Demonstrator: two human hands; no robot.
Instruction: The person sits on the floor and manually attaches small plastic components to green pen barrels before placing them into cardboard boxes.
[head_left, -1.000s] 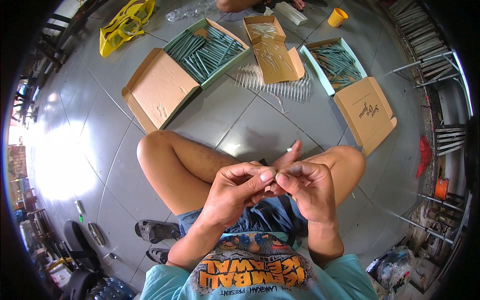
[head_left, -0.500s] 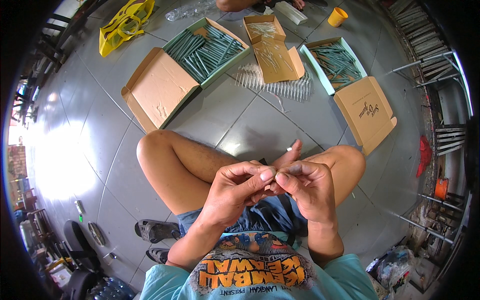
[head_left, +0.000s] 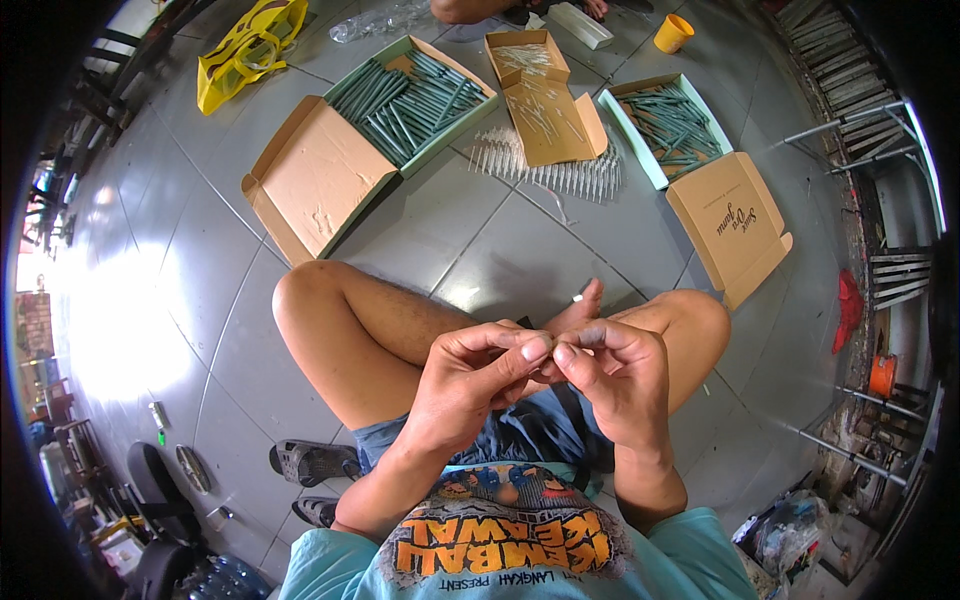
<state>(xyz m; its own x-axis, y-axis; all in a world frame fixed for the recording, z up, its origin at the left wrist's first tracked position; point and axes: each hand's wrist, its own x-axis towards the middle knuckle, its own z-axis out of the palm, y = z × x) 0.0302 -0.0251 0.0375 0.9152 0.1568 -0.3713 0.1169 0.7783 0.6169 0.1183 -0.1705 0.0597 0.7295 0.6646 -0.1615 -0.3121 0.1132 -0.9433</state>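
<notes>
My left hand [head_left: 480, 375] and my right hand [head_left: 617, 375] meet above my lap, thumb tips almost touching. Both are closed in a pinch, with thumb pressed to index finger. Whatever sits between the fingertips is too small or hidden to make out. Ahead of my legs, a row of thin clear pointed pieces [head_left: 575, 182] lies on the floor. A small brown carton [head_left: 552, 148] beyond them carries slender pale sticks. To its left, an open box [head_left: 408, 165] holds many dark green tubes [head_left: 405, 108]; a smaller open box [head_left: 655, 180] on the right holds more green tubes [head_left: 672, 125].
A yellow bag [head_left: 225, 85] and crumpled clear plastic [head_left: 385, 22] lie at the far left. An orange cup [head_left: 674, 35] and a white tray [head_left: 582, 27] stand at the back, near another person's hand [head_left: 597, 8]. Dark sandals [head_left: 312, 462] rest left of me; metal racks line the right.
Almost nothing differs. Both hands keep their pinch over my lap, with only a slight shift of the fingertips.
</notes>
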